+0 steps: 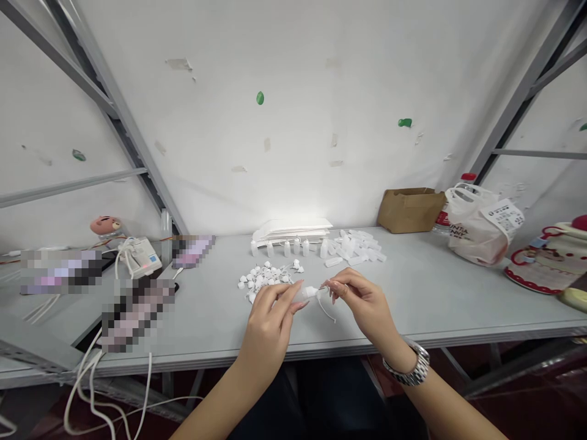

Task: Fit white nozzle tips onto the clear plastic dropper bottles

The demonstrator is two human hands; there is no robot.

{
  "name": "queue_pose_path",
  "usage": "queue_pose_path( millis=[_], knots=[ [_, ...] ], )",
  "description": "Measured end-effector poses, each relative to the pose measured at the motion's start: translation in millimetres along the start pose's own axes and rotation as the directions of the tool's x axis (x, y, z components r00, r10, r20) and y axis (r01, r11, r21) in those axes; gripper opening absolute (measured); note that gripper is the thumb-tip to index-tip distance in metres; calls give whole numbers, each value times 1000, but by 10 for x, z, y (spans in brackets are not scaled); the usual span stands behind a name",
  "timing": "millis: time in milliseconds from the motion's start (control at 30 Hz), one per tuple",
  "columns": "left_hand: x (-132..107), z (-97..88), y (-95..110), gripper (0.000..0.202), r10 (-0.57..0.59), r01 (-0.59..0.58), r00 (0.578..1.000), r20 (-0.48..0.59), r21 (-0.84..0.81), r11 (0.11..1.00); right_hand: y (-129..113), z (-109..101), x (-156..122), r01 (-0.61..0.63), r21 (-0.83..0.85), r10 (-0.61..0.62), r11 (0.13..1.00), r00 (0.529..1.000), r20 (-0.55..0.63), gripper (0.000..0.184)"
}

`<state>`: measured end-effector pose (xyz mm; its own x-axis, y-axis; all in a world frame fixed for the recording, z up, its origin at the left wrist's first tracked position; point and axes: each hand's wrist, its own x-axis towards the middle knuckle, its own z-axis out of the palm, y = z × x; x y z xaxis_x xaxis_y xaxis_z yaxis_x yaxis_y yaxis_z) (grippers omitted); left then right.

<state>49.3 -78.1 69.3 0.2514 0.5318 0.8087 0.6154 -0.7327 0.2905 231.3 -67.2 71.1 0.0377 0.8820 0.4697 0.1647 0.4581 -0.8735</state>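
My left hand [274,315] grips a small translucent bottle [310,292] with a white top, held on its side above the table. From its top a thin white strap [327,311] hangs down in a curve. At the bottle's narrow tip, the fingers of my right hand [353,293] are pinched together; what lies between them is too small to make out. Just behind my left hand is a pile of white caps [263,276]. Further back, several capped bottles [287,248] stand upright in a row, beside a heap of translucent bottles [355,247] lying loose.
White padded envelopes [293,230] lie against the wall. To the right are a cardboard box [409,211], a plastic bag [472,229] and a red-trimmed white bag [545,260]. At left, blurred phone-like objects [137,315], a power strip [141,258] and white cables [94,391] cover the table's end.
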Motion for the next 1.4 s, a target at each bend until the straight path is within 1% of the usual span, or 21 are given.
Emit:
queue_pose_path(
  millis=[100,167,300,400,567,767,967,1167,1400],
  knots=[
    [-2,-6,5,36,-6,7,998,-59,29,1000,46,32,21,-149,185,143,971,989,43,20],
    [-10,-1,6,35,1,1,998,-71,30,1000,56,56,30,-211,293,196,933,977,79,19],
    [-20,22,13,36,4,-3,998,-67,27,1000,23,83,28,-287,383,265,878,958,112,21],
    [-18,33,22,35,3,-1,997,-73,27,1000,-3,87,23,-306,394,286,867,952,112,21],
    [-18,41,23,33,3,-1,997,-80,24,1000,4,86,12,-308,399,283,864,951,121,20],
    [-7,44,-10,34,23,-19,995,-98,37,999,15,91,1,-288,372,261,883,958,121,19],
    [-24,55,-39,35,18,-15,997,-74,40,999,14,117,-12,-306,376,280,874,952,124,20],
    [-23,50,-45,35,13,-10,998,-69,41,999,26,135,7,-321,401,307,858,946,100,21],
    [-15,60,-38,34,18,-15,998,-57,45,999,13,139,4,-340,392,314,855,940,130,22]
  ],
)
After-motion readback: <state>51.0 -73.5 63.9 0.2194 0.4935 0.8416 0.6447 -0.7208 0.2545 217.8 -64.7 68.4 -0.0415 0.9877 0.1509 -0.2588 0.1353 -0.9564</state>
